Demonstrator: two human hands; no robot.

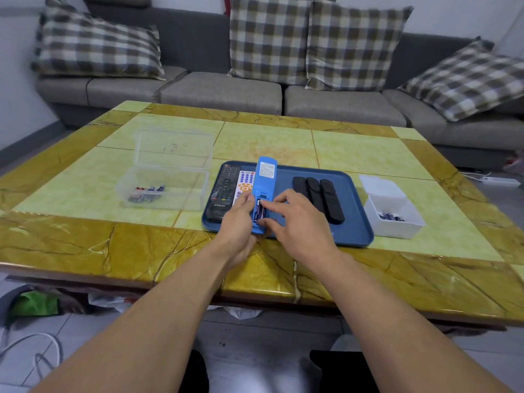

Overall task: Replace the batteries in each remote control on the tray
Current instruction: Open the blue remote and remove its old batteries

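Over the near left part of the blue tray (351, 236), the person holds a blue remote (265, 181) back side up, its far end raised. The left hand (239, 222) is wrapped around its lower body. The right hand (295, 219) has curled fingers at the open battery compartment, where a dark battery (259, 211) lies; its fingertips seem to press or pinch the battery, but I cannot tell which.

I think the main risk is that the battery jumps out of the spring and rolls, because the table (85, 245) is smooth and its near edge is just below the hands. A wrong polarity is also possible; the marks inside are too small to read. The cover of the compartment I cannot find.

Room is tight on the left: a black remote (225, 188) and a white remote (245, 181) lie just beside the blue one. Three black remotes (317, 194) lie to the right, a little apart. The clear box (163, 191) with batteries is well to the left, the white box (392, 214) near the tray's right edge, so both reaches look free.
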